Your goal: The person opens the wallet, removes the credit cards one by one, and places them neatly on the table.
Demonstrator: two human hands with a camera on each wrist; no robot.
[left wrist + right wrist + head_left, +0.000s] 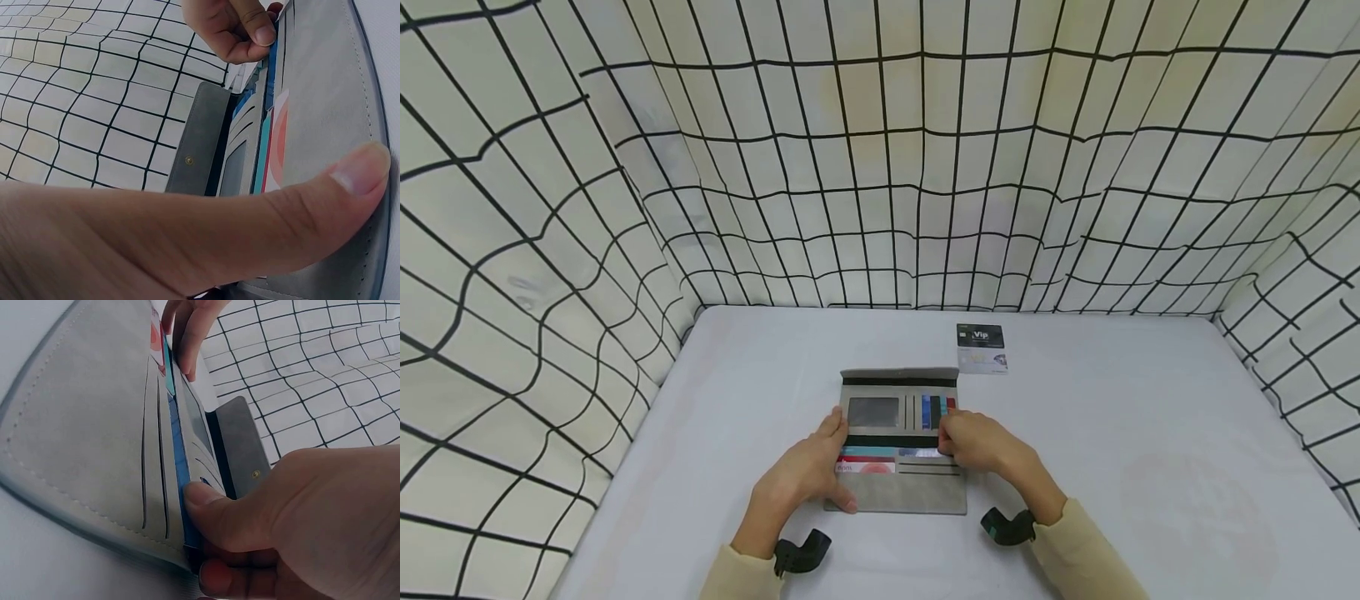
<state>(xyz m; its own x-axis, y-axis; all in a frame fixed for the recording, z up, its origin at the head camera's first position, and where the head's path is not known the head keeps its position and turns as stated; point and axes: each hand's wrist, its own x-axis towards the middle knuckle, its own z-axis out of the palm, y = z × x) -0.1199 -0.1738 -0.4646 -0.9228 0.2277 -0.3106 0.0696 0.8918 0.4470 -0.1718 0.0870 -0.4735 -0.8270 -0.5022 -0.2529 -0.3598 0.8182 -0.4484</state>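
Observation:
A grey wallet [910, 493] lies unfolded, with a window pocket, several card slots and a raised flap. My left hand [805, 468] holds its left side, the thumb [312, 209] stretched across the lower panel. At the lower right slots my right hand [981, 442] pinches the edge of a blue card [180, 453], thumb in front. The card's lower part sits behind the slot edge. Teal, red and white cards [865, 467] fill the lower left slots. Blue, dark and red cards [934, 412] stand in the upper right slots.
A black card [980, 336] marked Vip and a light card [982, 361] lie behind the wallet, to its right. White cloth covers the table [1112, 467]. Black grid netting [880, 167] over pale cloth rises at the back and both sides.

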